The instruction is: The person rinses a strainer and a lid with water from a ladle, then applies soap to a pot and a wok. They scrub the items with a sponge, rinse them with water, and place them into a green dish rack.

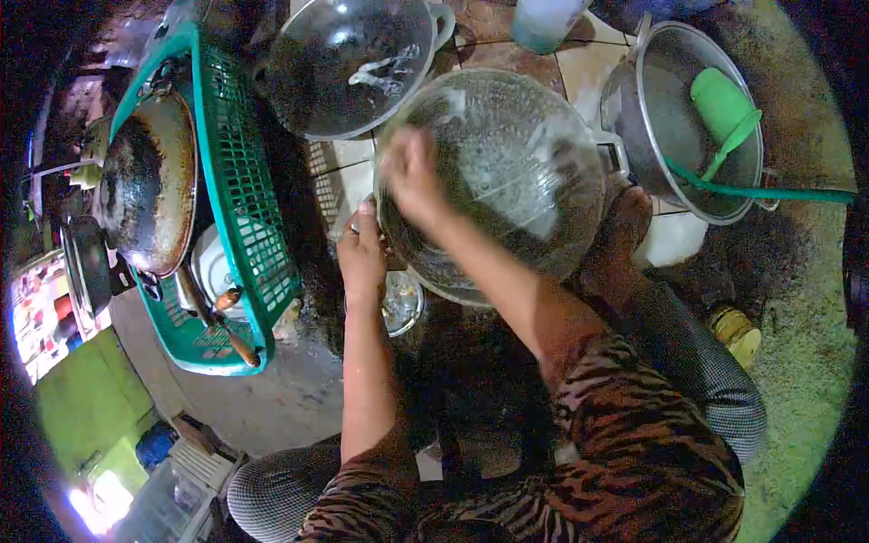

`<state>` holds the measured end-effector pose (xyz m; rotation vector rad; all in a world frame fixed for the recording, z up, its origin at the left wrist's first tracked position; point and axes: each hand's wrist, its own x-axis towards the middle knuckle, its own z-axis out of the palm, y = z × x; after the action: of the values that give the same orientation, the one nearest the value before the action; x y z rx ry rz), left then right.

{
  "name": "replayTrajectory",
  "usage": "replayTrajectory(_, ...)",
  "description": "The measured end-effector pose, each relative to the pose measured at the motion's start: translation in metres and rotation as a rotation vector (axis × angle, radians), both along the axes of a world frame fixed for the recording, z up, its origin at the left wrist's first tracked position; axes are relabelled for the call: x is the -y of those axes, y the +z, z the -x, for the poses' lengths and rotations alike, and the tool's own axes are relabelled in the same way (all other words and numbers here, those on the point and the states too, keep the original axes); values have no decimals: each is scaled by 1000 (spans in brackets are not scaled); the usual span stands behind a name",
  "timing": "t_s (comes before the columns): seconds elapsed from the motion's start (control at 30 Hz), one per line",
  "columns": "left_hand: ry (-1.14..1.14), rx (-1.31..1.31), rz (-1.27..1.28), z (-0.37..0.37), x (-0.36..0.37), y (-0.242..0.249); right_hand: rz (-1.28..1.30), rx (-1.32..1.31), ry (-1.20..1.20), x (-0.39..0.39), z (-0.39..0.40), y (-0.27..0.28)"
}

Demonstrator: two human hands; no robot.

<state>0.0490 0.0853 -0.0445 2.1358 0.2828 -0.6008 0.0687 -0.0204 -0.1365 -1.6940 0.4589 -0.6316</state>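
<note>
Well, the big round pan (579, 217) lies mostly to the right of both hands. It is round, so the bowl part has no long side, but a handle (612, 152) sticks out on its far right, well away from the hands. White suds (534, 213) are smeared inside it.

The left hand (362, 253) is at the pan's left edge, just touching it, with its thumb up by the rim. I can't tell how tightly its fingers are closed, as some are tucked out of sight.

The right hand (415, 181) is over the left part of the pan, a bit ahead of the left hand and to its right. It looks curled up, with its fingers together, but it is blurry. I can't tell if it has something small inside. Its arm reaches across the pan's near side. A small bowl (418, 317) sits just beside the left wrist, to its right.
</note>
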Motion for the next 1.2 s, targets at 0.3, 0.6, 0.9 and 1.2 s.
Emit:
replayTrajectory(0.3,21,222,184,18,-2,-17,83,53,-67,-30,-14,10)
replayTrajectory(0.6,-14,142,204,27,-3,3,864,-472,-383,170,-6,-43)
replayTrajectory(0.9,-17,255,133,32,1,7,854,-555,238,30,85,-67)
replayTrajectory(1.2,43,191,217,36,5,5,925,-399,322,78,76,-58)
